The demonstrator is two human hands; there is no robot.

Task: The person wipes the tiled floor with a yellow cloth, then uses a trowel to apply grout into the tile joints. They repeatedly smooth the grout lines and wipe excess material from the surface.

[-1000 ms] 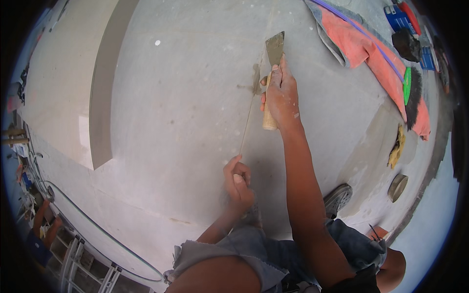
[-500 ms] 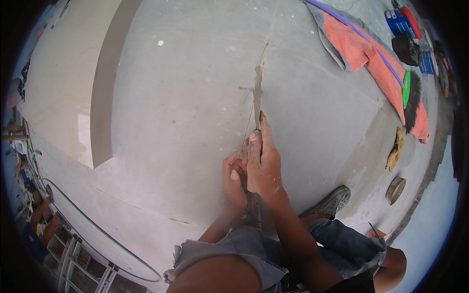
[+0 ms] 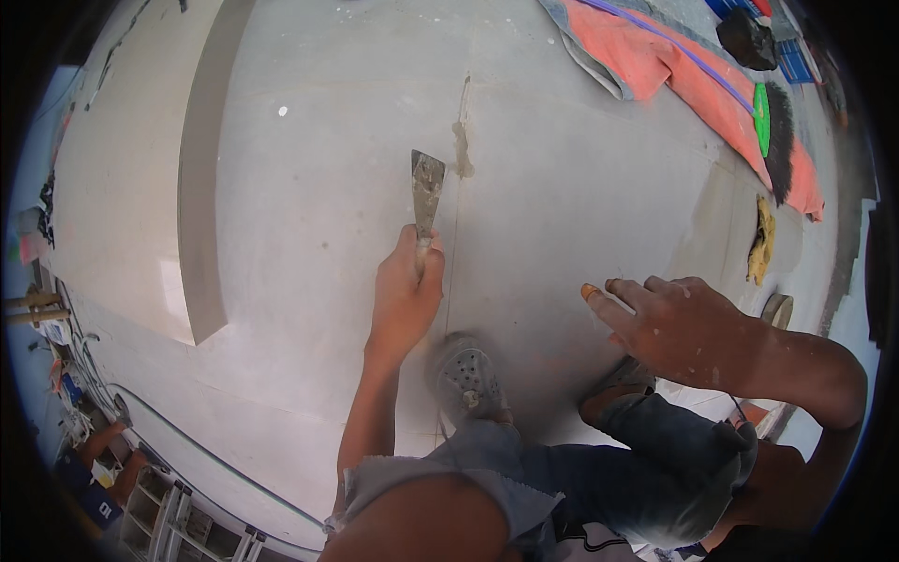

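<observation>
My left hand point(image 3: 398, 295) is closed around the handle of a putty knife point(image 3: 427, 192). Its flat blade points away from me and carries grey smears. Just right of the blade tip, a patch of wet grey grout point(image 3: 462, 150) lies along a tile joint. My right hand point(image 3: 688, 328) hovers well to the right, above my shoe, with fingers loosely bent and apart. Nothing shows in it, and its fingertips are stained with paste.
A large board-like slab with a brown edge point(image 3: 201, 187) stands at left. At right lie an orange cloth point(image 3: 646, 66), a green-headed broom point(image 3: 763, 122), a yellow rag point(image 3: 761, 239) and a round tin point(image 3: 777, 309). A hose point(image 3: 215, 459) and ladder point(image 3: 159, 510) are lower left, near another person's arm.
Both hands were together at the putty knife over the joint. Now my left hand alone holds it, left of the joint, blade face showing, and my right hand has moved away rightward.
</observation>
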